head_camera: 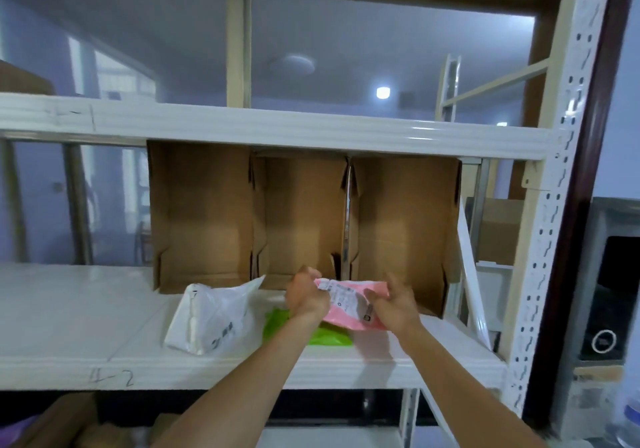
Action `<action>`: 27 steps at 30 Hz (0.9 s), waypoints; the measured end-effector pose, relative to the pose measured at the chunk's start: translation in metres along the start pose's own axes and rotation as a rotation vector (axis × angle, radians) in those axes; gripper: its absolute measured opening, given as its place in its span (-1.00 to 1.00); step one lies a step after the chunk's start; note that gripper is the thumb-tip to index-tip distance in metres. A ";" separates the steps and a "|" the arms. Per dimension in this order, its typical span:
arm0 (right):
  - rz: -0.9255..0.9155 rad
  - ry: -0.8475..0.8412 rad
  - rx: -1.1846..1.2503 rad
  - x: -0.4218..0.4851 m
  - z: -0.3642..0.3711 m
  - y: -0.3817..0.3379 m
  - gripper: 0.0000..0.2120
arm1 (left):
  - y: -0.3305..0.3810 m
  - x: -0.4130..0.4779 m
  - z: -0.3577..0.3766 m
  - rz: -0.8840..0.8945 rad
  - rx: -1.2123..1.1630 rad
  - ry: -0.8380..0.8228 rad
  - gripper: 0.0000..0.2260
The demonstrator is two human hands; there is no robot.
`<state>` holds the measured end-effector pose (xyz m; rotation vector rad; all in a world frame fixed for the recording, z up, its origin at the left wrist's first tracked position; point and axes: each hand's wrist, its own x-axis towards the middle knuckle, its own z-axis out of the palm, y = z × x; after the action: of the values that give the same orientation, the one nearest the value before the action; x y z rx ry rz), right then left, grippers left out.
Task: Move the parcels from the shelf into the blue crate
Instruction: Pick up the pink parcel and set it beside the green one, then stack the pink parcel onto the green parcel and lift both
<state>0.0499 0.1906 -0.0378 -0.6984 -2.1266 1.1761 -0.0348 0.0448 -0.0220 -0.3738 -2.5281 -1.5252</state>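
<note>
Both hands hold a pink parcel [349, 303] just above the white shelf [86, 316], in front of the open cardboard boxes. Left hand [306, 293] has its grip closed on the parcel's upper left corner, fingers curled over the edge; right hand [394, 303] has its grip closed on the right side, thumb on top. Pink parcel is a soft plastic mailer, crumpled where pinched, with a white printed shipping label [341, 297] across its face; label text too blurred to read. It tilts, left end higher, and partly covers a bright green parcel [277, 323] lying flat on the shelf beneath it; contact between the two is possibly there, hard to tell. To the left a white plastic parcel [211, 316] lies on the shelf, puffed and wrinkled, dark print near its front edge. Three brown cardboard boxes [301, 219] stand side by side at the shelf's back, open fronts toward the camera. Handwritten marks "4-2" show on the shelf's front edge.
</note>
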 end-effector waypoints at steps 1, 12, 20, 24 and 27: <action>-0.002 -0.050 0.011 -0.001 0.012 -0.008 -0.42 | -0.008 0.006 -0.013 -0.015 0.038 0.027 -0.67; 0.071 -0.309 0.010 -0.003 0.073 -0.013 -0.63 | -0.058 0.016 -0.050 0.080 0.342 -0.036 -0.73; -0.389 -0.310 -0.442 -0.005 0.080 -0.030 -0.61 | -0.042 0.022 -0.033 0.379 0.582 -0.311 -0.55; -0.334 -0.535 -0.693 -0.021 0.086 -0.015 -0.49 | -0.060 0.009 -0.026 0.306 0.722 -0.518 -0.50; -0.248 -0.663 -0.753 -0.037 0.094 0.009 -0.42 | -0.090 -0.007 -0.018 0.272 0.708 -0.579 -0.49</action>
<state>0.0089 0.1173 -0.0952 -0.3272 -3.1591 0.4640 -0.0545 -0.0122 -0.0914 -1.0930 -3.0328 -0.3882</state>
